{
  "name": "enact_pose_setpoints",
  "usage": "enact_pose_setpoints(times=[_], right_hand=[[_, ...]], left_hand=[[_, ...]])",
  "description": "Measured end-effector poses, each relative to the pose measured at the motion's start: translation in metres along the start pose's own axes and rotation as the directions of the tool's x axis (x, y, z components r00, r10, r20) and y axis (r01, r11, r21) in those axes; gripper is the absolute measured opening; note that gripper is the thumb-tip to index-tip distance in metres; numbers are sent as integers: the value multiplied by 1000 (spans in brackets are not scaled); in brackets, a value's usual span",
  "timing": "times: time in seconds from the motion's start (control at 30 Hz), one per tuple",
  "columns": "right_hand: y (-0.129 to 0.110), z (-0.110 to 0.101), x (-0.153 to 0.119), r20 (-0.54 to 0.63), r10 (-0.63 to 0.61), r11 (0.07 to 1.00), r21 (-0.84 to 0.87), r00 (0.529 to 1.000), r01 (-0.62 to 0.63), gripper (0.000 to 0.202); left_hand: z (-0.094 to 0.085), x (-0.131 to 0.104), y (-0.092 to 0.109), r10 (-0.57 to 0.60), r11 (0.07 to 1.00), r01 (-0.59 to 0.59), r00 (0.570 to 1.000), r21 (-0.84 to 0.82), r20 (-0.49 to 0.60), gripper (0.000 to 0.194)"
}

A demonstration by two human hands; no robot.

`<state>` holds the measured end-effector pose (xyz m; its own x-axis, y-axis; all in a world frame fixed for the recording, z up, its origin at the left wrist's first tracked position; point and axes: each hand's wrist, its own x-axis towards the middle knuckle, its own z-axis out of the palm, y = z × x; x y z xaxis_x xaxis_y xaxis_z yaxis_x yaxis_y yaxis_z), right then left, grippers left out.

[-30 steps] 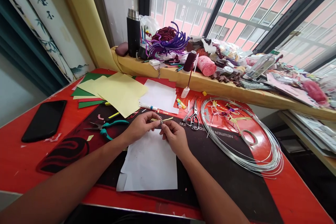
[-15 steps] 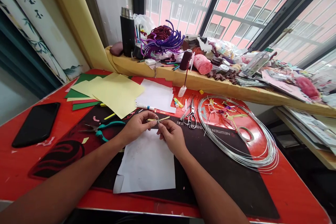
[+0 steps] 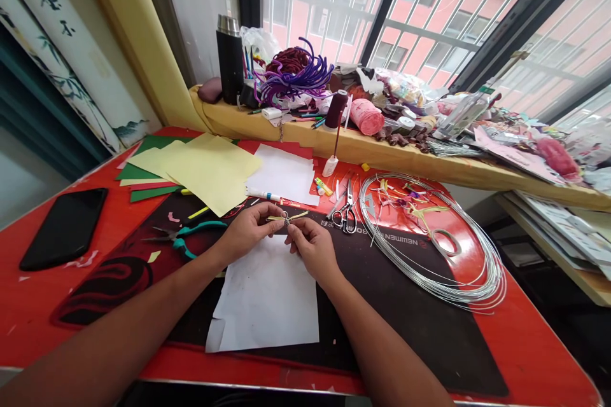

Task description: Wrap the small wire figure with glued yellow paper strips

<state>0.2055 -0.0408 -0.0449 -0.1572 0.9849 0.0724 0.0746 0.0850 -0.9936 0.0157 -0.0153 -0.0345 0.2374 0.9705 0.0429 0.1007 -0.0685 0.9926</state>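
Note:
Above a white sheet of paper (image 3: pixel 270 299), my left hand (image 3: pixel 248 229) and my right hand (image 3: pixel 312 245) meet in the middle of the desk. Both pinch a small looped wire piece with pale yellow strips (image 3: pixel 287 219), which stick out to either side. The fingertips cover part of it, so its exact shape is unclear. Left of my left hand lie pliers with teal handles (image 3: pixel 180 244). Metal scissors (image 3: pixel 344 215) rest beyond my right hand.
A large coil of silvery wire (image 3: pixel 494 280) lies at the right, near coloured scraps. Yellow paper sheets (image 3: pixel 214 168) and a black phone (image 3: pixel 64 229) are at the left. A small white bottle (image 3: pixel 330 166) stands below the cluttered window ledge (image 3: pixel 396 168).
The view has shifted very slightly. Both hands keep the same pinch on the wire piece, with hardly any movement.

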Motion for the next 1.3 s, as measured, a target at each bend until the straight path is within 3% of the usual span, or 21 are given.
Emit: enact_pose_setpoints(times=[1.3], right_hand=[[0,-1,1,-19,16,1000,19,1000,-16,24]], left_hand=[[-4,1,-3,15,998,-14,1000,61,-25,36]])
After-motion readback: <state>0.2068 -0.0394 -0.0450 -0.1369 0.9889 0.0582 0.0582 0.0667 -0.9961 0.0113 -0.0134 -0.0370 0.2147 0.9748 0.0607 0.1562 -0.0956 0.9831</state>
